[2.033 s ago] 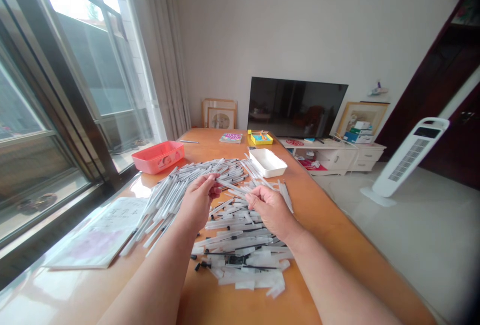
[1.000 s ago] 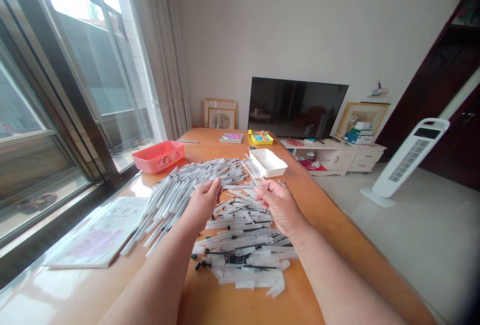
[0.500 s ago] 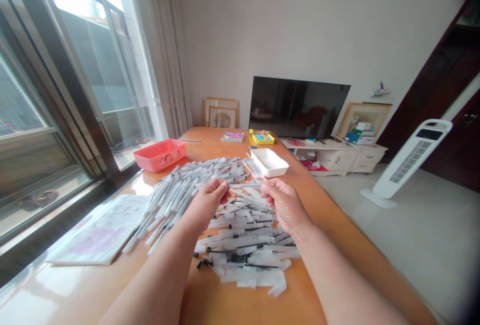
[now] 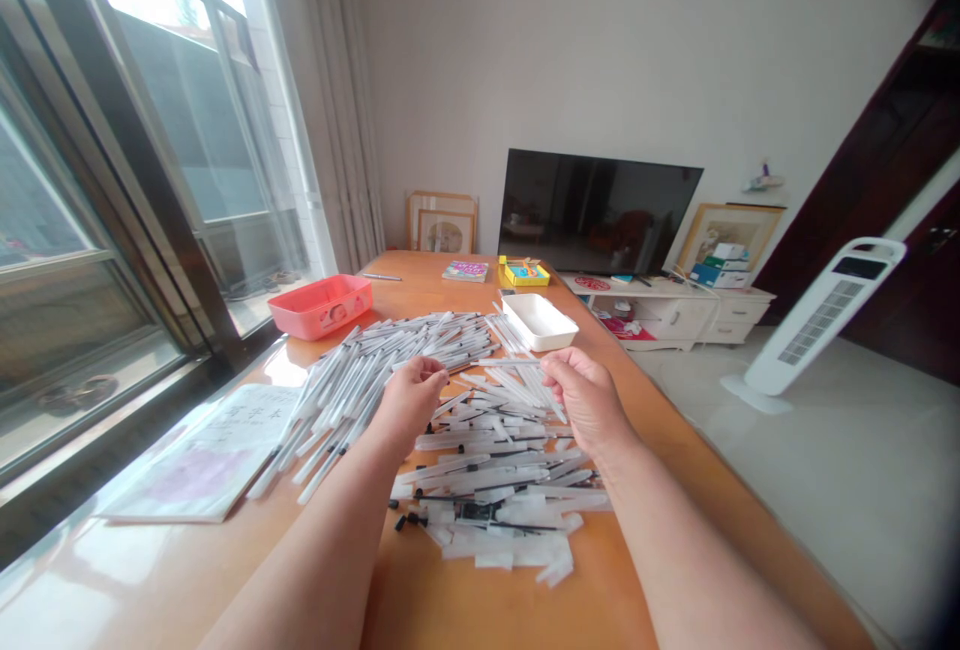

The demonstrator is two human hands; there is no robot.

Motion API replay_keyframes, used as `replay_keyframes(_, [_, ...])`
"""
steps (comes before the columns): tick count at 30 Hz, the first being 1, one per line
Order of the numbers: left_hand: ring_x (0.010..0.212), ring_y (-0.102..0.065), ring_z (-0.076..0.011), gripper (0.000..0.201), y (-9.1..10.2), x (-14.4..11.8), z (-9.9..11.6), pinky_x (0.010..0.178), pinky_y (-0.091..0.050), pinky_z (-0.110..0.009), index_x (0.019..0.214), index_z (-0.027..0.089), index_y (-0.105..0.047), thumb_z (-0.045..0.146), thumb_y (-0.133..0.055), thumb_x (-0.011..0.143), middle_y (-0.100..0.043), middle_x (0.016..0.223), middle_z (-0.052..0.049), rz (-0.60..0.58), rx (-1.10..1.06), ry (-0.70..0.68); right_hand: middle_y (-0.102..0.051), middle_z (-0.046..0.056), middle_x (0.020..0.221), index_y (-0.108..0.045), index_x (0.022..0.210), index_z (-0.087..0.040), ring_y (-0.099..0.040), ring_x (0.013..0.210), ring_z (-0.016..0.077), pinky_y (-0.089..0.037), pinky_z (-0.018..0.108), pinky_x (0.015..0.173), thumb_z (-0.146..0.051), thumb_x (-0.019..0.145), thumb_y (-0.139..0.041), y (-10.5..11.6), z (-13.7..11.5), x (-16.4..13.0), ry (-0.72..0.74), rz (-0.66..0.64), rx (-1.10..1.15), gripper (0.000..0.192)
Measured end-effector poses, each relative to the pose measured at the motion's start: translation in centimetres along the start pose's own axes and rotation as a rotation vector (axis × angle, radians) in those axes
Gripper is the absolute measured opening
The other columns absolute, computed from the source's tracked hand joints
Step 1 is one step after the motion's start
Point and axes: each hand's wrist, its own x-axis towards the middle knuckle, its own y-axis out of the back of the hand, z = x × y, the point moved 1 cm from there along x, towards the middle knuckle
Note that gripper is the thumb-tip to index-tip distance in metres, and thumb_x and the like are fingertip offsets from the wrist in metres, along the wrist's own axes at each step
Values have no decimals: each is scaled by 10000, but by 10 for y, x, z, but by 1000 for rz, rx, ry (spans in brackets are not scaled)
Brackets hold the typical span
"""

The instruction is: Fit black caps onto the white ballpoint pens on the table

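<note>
Between my two hands a slim translucent pen refill (image 4: 514,362) with a darker thin end lies roughly level above the table. My right hand (image 4: 585,395) pinches its right end between thumb and fingers. Closed in a pinch, my left hand (image 4: 415,395) is at the dark left end; its fingertips partly hide what they grip. Beyond and left of my left hand lies a heap of whitish refills with black ends (image 4: 375,365). Below my hands spreads a looser pile of clear sleeves and thin black pieces (image 4: 487,475), with small black caps (image 4: 405,522) beside it.
A pink basket (image 4: 319,318) stands at the left, a white tray (image 4: 559,340) behind my right hand. A notebook (image 4: 202,460) lies by the left heap. Farther back are a yellow box (image 4: 527,280), a booklet (image 4: 465,272) and a pen (image 4: 382,277).
My hands have moved apart, the right one rightward and the left one slightly left. A length of the refill now shows between them.
</note>
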Motion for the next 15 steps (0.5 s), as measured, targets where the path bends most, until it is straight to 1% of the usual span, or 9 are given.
replay_keyframes(2, [588,-579,-136,258,-2,1,-3,508,-391,-228,924,200,-713,338,-774,715,-697,822,-46,-27,33,-67,-585,-20,664,-650,780,-195,-418,565,114,-310,265,522,-393,779,-712,2,0,-1,33,9,-77,208])
replay_keyframes(4, [623,-590,-144,330,-6,0,-4,533,-413,-237,1041,205,-725,350,-752,746,-706,874,-58,-112,51,-129,-584,-19,673,-655,797,-196,-446,595,127,-341,268,549,-411,799,-704,2,0,-2,75,5,-145,221])
replay_keyframes(6, [626,-579,-147,360,-9,-2,-3,541,-414,-243,1088,206,-728,372,-734,769,-709,870,-56,-201,56,-169,-584,-18,682,-654,805,-198,-465,622,139,-368,274,577,-440,814,-700,1,-1,-3,116,-13,-181,246])
replay_keyframes(8, [615,-563,-149,309,-11,-5,-2,530,-391,-241,1029,204,-744,389,-720,782,-706,816,-47,-266,67,-187,-581,-18,679,-646,801,-199,-469,629,144,-379,279,594,-474,821,-699,0,-2,-4,140,-26,-189,281])
replay_keyframes(10, [603,-554,-154,229,-11,-6,-2,516,-358,-238,918,202,-749,387,-701,791,-695,754,-37,-281,93,-193,-577,-20,668,-640,799,-202,-465,620,142,-378,281,596,-497,825,-700,0,-2,-3,144,-25,-170,303])
replay_keyframes(12, [585,-540,-154,173,-10,-5,-3,514,-338,-239,836,202,-736,360,-686,788,-680,711,-27,-257,138,-203,-576,-20,660,-632,793,-203,-466,614,142,-379,280,599,-502,826,-701,3,-2,-1,140,12,-143,309])
replay_keyframes(15, [553,-499,-142,110,-8,-1,-6,537,-333,-245,784,202,-715,305,-680,768,-651,662,-10,-180,240,-244,-575,-20,653,-620,783,-204,-469,610,143,-383,276,595,-497,813,-709,9,-1,3,141,108,-121,308])
